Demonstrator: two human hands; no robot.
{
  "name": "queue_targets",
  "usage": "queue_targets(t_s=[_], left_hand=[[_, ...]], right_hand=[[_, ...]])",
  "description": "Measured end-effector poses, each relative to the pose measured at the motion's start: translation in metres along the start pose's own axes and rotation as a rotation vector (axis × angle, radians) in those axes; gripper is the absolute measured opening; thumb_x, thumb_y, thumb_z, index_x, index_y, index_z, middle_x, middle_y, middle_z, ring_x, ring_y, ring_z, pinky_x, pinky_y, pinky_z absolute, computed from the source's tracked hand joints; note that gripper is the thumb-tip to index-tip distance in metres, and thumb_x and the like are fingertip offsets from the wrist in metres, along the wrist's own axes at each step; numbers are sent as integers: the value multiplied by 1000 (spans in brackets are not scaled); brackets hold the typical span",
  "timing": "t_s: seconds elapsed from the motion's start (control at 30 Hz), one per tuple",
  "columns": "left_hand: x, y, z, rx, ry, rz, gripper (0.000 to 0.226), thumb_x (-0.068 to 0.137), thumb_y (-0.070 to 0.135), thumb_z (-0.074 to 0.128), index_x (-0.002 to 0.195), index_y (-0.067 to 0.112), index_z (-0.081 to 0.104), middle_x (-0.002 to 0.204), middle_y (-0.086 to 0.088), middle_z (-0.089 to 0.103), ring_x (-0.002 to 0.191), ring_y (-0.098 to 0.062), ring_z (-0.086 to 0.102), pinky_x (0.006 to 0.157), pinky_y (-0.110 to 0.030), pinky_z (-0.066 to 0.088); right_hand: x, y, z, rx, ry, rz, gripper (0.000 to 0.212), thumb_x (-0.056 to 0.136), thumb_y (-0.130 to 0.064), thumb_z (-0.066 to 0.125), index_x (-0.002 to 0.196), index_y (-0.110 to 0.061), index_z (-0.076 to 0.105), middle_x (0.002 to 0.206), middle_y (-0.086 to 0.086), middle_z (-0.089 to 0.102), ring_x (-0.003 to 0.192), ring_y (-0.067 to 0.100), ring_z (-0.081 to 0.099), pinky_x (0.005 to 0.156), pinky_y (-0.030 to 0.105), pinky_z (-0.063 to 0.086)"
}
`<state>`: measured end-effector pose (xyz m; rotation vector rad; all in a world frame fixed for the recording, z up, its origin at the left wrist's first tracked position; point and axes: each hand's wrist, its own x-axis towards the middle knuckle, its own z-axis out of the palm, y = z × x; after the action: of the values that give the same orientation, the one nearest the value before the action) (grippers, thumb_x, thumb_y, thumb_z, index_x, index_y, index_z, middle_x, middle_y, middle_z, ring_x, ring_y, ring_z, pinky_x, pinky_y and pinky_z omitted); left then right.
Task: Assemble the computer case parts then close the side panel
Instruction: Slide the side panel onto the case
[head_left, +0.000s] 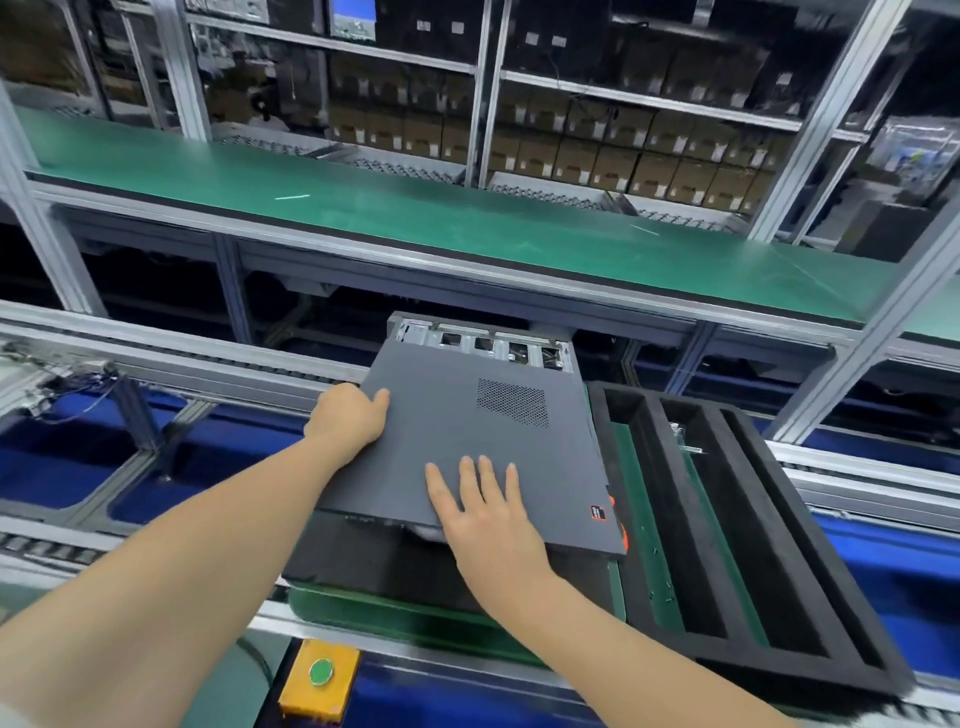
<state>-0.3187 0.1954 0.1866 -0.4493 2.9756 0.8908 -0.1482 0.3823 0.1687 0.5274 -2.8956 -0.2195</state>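
**Head view**

The side panel (467, 441) lies flat on top of the computer case (483, 343). The case rests on a green-edged carrier board (363, 605) on the conveyor line, just beside a black foam tray (769, 519) to its right.

Hand state:
- The left hand (345, 418) grips the panel's left edge, thumb on the top face and fingers curled under.
- The right hand (483, 504) is released. It lies palm-down on the near part of the panel with the fingers straight and spread.

Orientation: the panel's long axis runs away from the person, the far end skewed slightly left. The vent grille (513, 401) sits at the far right and a red-and-black sticker (598, 514) marks the near right corner. The case's far end, with its metal bays, shows beyond the panel's far edge. The panel therefore appears set back toward the person and not yet seated.

Procedure, as judged from this position:
1. Square the panel's long edges to the case sides using the left-hand grip.
2. Keep the right palm flat and press down evenly so that the edge hooks can drop into their slots. The hooks are not visible here.
3. Push along the long axis, away from the body, until the far edge covers the exposed bays.
4. Do not force a skewed panel, as it is likely to bind.
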Motion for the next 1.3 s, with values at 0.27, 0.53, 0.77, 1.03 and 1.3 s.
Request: queue_targets(t_s=[0.27,0.53,0.77,1.03,1.3], left_hand=[[8,2,-10,-60,19,-7,44,99,52,51,95,9,54,90,-9,56,64,-21,50,52,-31,36],[21,28,8,-89,-3,17,48,102,50,47,82,6,54,82,-8,54,64,-22,50,55,-33,37],[36,37,13,59,-33,56,52,102,53,44,110,4,61,115,-16,63,84,-28,58,69,-36,41],[34,38,2,642,21,281,64,100,65,26,104,19,70,82,2,59,79,-22,60,64,-30,43],[38,33,5,629,57,291,67,97,67,23,103,18,69,95,-3,67,85,-25,64,77,-35,53]], right_hand=[[13,2,3,46,-30,7,99,98,-6,63,165,-17,-9,168,32,11,156,52,9,121,73,9],[26,30,9,55,-78,51,107,94,-4,69,165,-20,-10,169,30,10,157,50,6,121,74,6],[37,35,14,63,-85,78,109,93,-7,72,165,-21,-8,169,28,9,157,48,5,121,74,4],[35,43,17,136,-95,61,84,105,-35,57,167,-25,1,170,23,13,158,43,7,123,71,5],[36,41,16,141,-42,43,80,106,-32,53,167,-23,2,170,22,13,158,42,7,124,70,5]])
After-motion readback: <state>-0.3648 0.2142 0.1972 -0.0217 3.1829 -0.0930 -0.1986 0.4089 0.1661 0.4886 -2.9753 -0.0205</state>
